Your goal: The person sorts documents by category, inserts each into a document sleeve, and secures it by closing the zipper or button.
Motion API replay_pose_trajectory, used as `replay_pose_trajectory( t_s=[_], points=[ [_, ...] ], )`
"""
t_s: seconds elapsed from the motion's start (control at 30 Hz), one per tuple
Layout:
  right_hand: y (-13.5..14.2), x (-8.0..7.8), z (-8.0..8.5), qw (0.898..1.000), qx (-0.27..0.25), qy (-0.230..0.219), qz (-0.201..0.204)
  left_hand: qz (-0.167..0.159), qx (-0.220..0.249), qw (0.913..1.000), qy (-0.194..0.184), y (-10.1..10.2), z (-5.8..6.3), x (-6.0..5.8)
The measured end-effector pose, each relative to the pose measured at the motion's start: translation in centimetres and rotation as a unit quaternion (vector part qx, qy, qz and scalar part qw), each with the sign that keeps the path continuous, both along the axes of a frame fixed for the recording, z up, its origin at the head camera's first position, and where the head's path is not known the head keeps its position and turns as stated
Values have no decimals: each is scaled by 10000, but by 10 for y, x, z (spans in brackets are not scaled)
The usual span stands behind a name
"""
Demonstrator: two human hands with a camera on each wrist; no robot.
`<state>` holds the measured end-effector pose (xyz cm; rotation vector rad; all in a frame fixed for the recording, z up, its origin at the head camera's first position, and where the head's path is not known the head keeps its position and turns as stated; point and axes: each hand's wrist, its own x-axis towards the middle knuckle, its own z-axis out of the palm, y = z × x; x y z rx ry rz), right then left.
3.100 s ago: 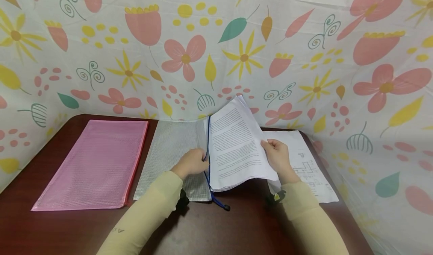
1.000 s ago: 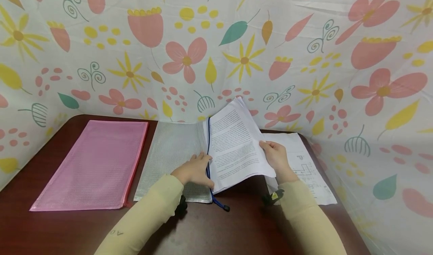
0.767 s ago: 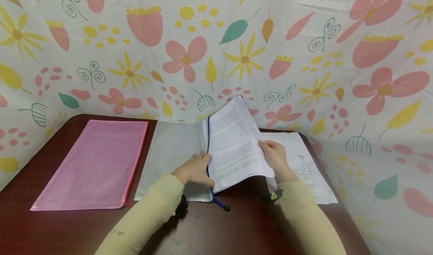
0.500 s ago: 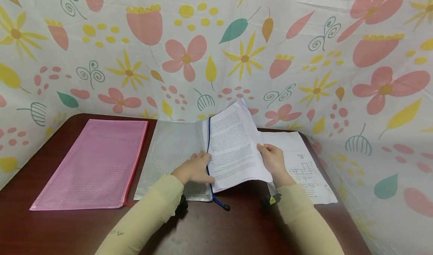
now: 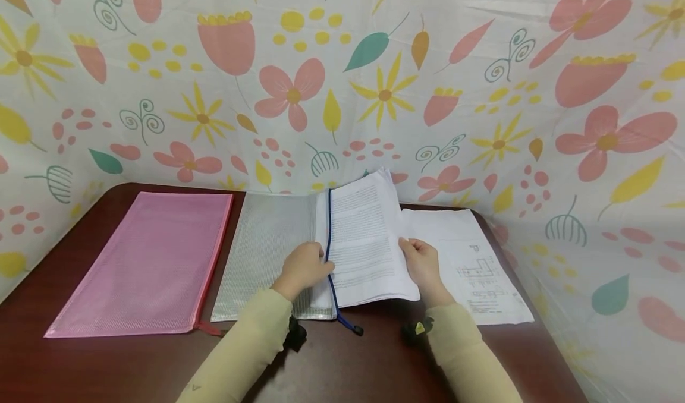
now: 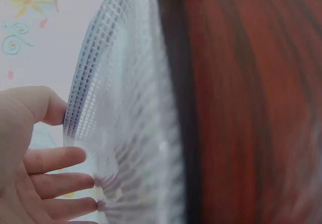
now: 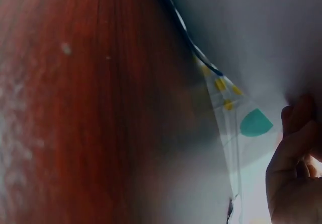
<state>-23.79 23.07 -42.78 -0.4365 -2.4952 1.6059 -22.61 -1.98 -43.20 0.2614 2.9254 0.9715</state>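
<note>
Both hands are clamped: the left hand (image 5: 302, 267) on the blue-trimmed edge of the clear pouch (image 5: 270, 230), the right hand (image 5: 423, 267) on the paper stack (image 5: 365, 254), which sits partly inside the clear pouch and juts out right of it. Farther right lies a drawing sheet (image 5: 476, 266); left of the clear pouch, past a strip of counter (image 5: 353, 370), a pink pouch (image 5: 150, 260).
</note>
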Motion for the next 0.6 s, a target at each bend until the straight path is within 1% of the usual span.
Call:
replay_pose_trajectory(
  t_s=[0.07, 0.17, 0.3, 0.4, 0.47, 0.53, 0.6],
  points=[
    [0, 1, -2, 10000, 72, 31, 1, 104, 135, 9998, 112, 1, -3, 2],
    [2, 4, 0, 9996, 261, 32, 141, 234, 345, 9988, 254, 2, -6, 5],
    [7, 7, 7, 9978, 338, -23, 565, 345, 514, 9975, 331, 3, -8, 7],
    [10, 8, 13, 9960, 253, -72, 858, 377, 583, 9970, 345, 2, -7, 7],
    [12, 8, 16, 9951, 187, -86, 966, 391, 662, 9964, 347, 1, -7, 7],
    [13, 7, 16, 9954, 90, -140, 944, 413, 772, 9954, 398, 1, -7, 7],
    [13, 7, 16, 9965, 56, -130, 829, 452, 897, 9939, 446, 1, -8, 7]
  ],
)
